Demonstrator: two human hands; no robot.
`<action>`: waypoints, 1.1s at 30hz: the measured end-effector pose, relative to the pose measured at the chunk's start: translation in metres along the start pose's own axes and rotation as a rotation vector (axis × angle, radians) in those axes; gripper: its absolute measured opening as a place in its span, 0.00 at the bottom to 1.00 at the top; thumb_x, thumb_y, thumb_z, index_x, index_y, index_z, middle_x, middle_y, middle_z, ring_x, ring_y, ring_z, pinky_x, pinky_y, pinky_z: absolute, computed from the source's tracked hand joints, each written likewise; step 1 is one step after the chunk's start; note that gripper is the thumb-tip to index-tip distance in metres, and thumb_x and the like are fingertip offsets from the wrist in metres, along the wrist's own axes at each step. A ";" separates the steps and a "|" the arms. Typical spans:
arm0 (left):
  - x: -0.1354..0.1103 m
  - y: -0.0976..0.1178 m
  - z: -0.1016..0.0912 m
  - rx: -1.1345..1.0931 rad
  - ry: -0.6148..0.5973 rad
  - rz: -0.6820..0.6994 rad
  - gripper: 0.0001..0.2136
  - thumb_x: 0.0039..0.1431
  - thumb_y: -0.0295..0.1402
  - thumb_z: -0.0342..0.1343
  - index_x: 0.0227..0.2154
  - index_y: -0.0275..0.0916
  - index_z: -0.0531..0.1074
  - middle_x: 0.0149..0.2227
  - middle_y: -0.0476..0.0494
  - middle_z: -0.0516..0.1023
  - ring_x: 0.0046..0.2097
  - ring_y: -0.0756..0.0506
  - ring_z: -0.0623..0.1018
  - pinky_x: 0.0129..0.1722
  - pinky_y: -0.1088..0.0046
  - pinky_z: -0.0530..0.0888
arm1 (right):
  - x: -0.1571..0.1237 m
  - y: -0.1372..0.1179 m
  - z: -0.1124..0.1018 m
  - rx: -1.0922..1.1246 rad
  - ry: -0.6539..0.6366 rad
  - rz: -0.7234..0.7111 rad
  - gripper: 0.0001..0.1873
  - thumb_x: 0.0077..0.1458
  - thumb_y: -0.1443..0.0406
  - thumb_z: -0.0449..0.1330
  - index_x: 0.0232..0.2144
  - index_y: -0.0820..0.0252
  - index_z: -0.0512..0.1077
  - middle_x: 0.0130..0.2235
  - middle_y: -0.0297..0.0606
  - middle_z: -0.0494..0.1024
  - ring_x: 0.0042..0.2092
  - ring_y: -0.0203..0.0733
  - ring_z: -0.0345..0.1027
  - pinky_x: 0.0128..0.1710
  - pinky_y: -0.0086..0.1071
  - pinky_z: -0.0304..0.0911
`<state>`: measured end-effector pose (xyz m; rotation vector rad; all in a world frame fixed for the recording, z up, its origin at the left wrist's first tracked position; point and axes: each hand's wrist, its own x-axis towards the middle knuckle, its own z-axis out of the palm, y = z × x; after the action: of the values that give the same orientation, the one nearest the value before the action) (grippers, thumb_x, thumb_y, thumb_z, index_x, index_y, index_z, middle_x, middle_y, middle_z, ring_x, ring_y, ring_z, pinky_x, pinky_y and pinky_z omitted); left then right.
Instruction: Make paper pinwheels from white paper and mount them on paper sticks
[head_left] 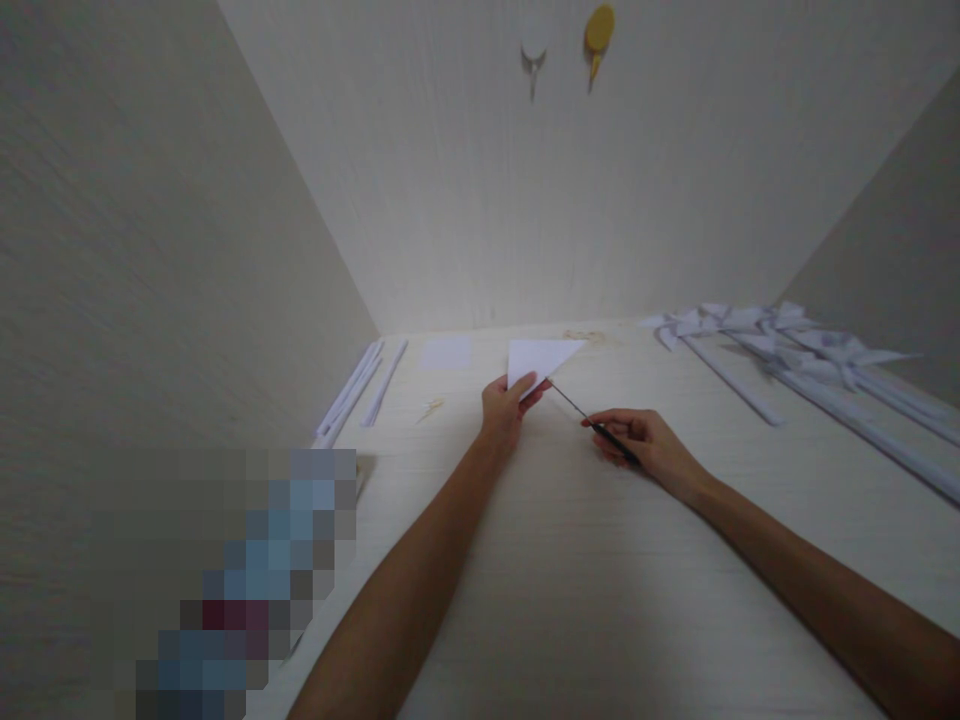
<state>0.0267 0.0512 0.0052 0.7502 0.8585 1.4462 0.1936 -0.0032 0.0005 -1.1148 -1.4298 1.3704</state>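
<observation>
My left hand is closed on a white folded paper triangle, its thumb lying across the near part of the sheet. The triangle's sharp corner points right. My right hand grips the black handle of a thin, dark metal tool; whether it is a knife blade or a plain shaft I cannot make out. The tool's tip reaches to the lower edge of the paper, close to my left fingertips. Whether the tip touches the paper cannot be told.
A white paper square lies at the back left, near rolled paper sticks. Paper pinwheel-like shapes on sticks fill the right side. Small wooden pieces lie left; a yellow hook and white hook are on the wall.
</observation>
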 end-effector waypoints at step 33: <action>-0.001 0.000 0.001 -0.044 -0.014 0.017 0.03 0.41 0.24 0.57 0.23 0.29 0.72 0.27 0.43 0.75 0.27 0.52 0.75 0.30 0.79 0.72 | -0.003 -0.007 0.004 -0.088 0.022 0.029 0.19 0.36 0.58 0.59 0.30 0.66 0.70 0.15 0.26 0.56 0.17 0.28 0.51 0.15 0.26 0.45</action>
<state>0.0273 0.0505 0.0057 0.7350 0.8090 1.4688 0.1896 -0.0070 0.0074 -1.2080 -1.4758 1.3221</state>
